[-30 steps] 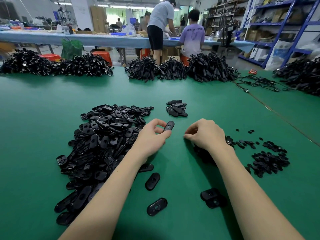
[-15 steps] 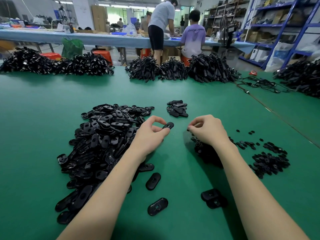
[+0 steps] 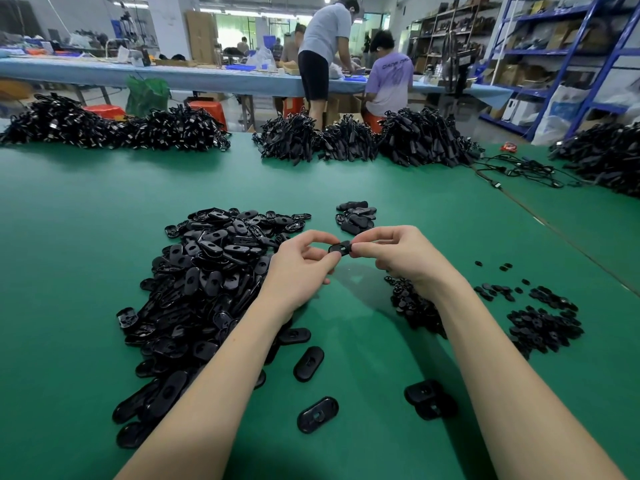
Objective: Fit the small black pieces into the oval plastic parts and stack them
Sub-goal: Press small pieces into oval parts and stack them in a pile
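Above the green table [image 3: 86,244] both hands meet over one black oval plastic part [image 3: 339,248]. My left hand [image 3: 298,271] pinches its left end between thumb and forefinger. My right hand [image 3: 401,254] pinches its right end; whether a small piece sits under those fingers I cannot tell. A big heap of oval parts [image 3: 204,292] lies to the left. Small black pieces [image 3: 540,323] are scattered to the right, partly hidden by my right forearm. A little stack of oval parts [image 3: 356,216] sits just beyond the hands.
Loose oval parts [image 3: 308,363] [image 3: 317,414] and a pair [image 3: 429,398] lie near my forearms. Piles of black cables [image 3: 349,140] line the table's far edge, with loose cables [image 3: 519,169] at the right. People work at a blue bench [image 3: 207,77] behind.
My right hand has risen and moved left until it meets the oval part held by my left hand; a second ago the two hands were apart.
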`<state>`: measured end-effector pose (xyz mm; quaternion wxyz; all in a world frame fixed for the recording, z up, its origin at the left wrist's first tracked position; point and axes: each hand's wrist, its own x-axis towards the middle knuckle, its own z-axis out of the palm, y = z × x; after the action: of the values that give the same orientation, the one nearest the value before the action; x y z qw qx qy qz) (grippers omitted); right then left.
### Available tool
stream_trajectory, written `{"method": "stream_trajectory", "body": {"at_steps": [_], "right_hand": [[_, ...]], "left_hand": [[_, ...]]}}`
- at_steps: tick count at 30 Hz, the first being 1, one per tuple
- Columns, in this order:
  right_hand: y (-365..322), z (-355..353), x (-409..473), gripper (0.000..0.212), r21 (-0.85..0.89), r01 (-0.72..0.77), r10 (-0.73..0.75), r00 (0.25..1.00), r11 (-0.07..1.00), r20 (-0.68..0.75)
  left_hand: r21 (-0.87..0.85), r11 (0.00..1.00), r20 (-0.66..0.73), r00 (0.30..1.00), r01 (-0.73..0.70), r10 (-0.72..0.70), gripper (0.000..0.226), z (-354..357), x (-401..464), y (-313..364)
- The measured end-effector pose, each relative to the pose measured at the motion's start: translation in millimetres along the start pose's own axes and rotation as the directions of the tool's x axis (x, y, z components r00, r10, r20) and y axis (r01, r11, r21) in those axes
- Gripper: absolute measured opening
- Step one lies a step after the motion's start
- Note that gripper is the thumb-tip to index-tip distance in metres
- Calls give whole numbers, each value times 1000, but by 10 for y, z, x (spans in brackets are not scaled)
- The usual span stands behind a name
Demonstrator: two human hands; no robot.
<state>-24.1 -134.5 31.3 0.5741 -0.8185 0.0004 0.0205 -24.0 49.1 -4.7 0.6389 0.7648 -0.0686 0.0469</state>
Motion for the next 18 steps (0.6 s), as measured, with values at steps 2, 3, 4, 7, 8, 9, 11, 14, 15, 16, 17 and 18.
{"method": "stream_trajectory", "body": {"at_steps": [2,3,4,7,8,9,11,14,15,16,17,18], "right_hand": [[-2,18,-3,3,-14,16,-16,1000,1000,-12],[-1,31,-1,2,-22,29,-30,999,999,-23],[0,44,1,2,-36,44,-46,998,998,-37],[4,67,17,2,-99,75,-82,994,992,-70],[5,69,23,2,-114,80,-88,994,990,-70],[5,69,25,2,-125,84,-93,993,989,-70],[4,67,28,2,-141,88,-98,993,986,-71],[-2,69,30,2,-155,96,-108,991,983,-77],[-5,72,32,2,-164,99,-113,990,981,-80],[-7,76,34,3,-176,101,-117,990,979,-82],[-8,79,35,3,-184,101,-118,990,978,-83],[-7,83,37,3,-187,101,-118,990,977,-83]], "left_hand": [[17,1000,-4,1000,-9,9,15,-1,-3,3],[28,999,-4,1000,-15,16,15,0,-5,7],[38,999,-3,1000,-23,23,15,1,-9,12],[55,998,0,999,-41,41,18,1,-18,24],[60,997,1,999,-45,45,18,-1,-20,28],[63,997,0,999,-47,47,19,-4,-21,31],[67,997,-1,999,-45,45,19,-8,-23,37],[67,997,-4,999,-46,46,19,-6,-29,42],[68,997,-6,999,-47,48,19,-6,-30,45],[69,996,-7,999,-49,49,19,-6,-31,46],[70,996,-7,999,-50,50,19,-7,-31,46],[71,996,-6,999,-48,49,19,-8,-31,46]]}}
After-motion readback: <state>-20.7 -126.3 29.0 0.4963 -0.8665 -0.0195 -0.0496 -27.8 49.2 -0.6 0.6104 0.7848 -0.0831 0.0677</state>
